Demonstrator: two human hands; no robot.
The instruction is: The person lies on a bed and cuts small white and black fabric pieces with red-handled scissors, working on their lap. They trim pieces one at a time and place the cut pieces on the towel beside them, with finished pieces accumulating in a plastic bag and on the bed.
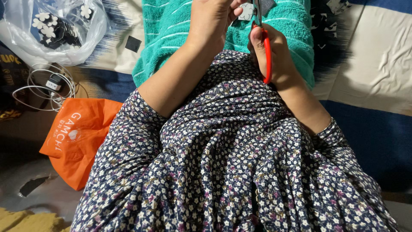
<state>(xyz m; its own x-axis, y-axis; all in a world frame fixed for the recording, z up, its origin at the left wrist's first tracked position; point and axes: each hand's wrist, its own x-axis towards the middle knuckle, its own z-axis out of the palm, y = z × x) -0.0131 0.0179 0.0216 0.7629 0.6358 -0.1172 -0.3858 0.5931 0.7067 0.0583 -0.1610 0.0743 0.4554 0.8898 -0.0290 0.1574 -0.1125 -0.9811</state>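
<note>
Head view, looking straight down the person's lap: the right hand (274, 56) has its fingers threaded through the red loop handles of a pair of scissors (262, 38), the grip closed firmly round them, wrist bent upward and forearm running back along the right side of the lap. The metal blades rise from the handles toward the top edge of the picture and meet a small white flower-shaped cutout (246, 11); how far the blades are parted cannot be told, since they are cut off by the frame edge. The left hand (211, 21) comes up from the other side, its forearm bare below a short sleeve, and its fingertips pinch the cutout just beside the blades, the grip closed on that small piece. The cutout is pale with rounded petals and a dark edge, held above a teal towel (171, 30) with thin white stripes that lies over the knees. Nearer the camera spreads a dark floral dress (223, 163) sprinkled with tiny white blossoms. To the left a clear plastic bag (56, 25) holds more flower cutouts, black and white; below it lies a coiled white cable (45, 86) with a charger, and an orange bag (79, 137) rests beside the dress.
</note>
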